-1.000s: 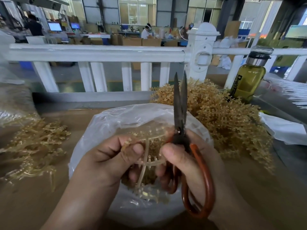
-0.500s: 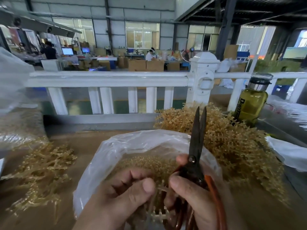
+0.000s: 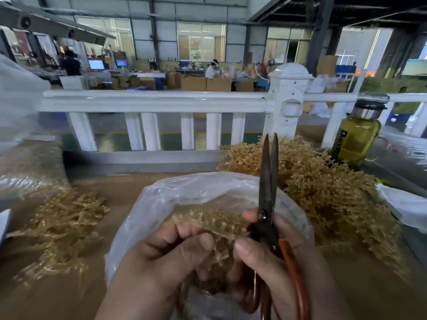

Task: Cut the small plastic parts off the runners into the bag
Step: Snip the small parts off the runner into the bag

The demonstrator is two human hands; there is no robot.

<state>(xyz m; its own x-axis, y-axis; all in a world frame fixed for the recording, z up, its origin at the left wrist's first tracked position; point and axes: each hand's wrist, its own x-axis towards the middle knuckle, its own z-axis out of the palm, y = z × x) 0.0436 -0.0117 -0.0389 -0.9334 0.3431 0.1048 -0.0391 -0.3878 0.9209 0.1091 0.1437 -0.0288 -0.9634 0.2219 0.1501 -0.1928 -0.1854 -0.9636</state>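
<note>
A clear plastic bag (image 3: 175, 199) lies open on the brown table in front of me, with tan plastic bits inside. Over its mouth my left hand (image 3: 171, 255) pinches a tan plastic runner (image 3: 219, 248) between thumb and fingers. My right hand (image 3: 275, 264) grips scissors (image 3: 269, 181) with orange-red handles, the dark blades almost closed and pointing up and away. The two hands nearly touch at the runner. How the runner continues below the fingers is hidden.
A big heap of tan runners (image 3: 323, 192) lies to the right behind the bag, a smaller heap (image 3: 62, 222) to the left. A yellow-green bottle (image 3: 355, 137) stands at the right by a white railing (image 3: 152, 100). White plastic sheet (image 3: 406, 204) lies at the far right.
The view has tilted up, so hands and bag sit lower in the frame. The long runner stem seen a second ago has drawn in between the hands; the scissor blades stay pointing up.
</note>
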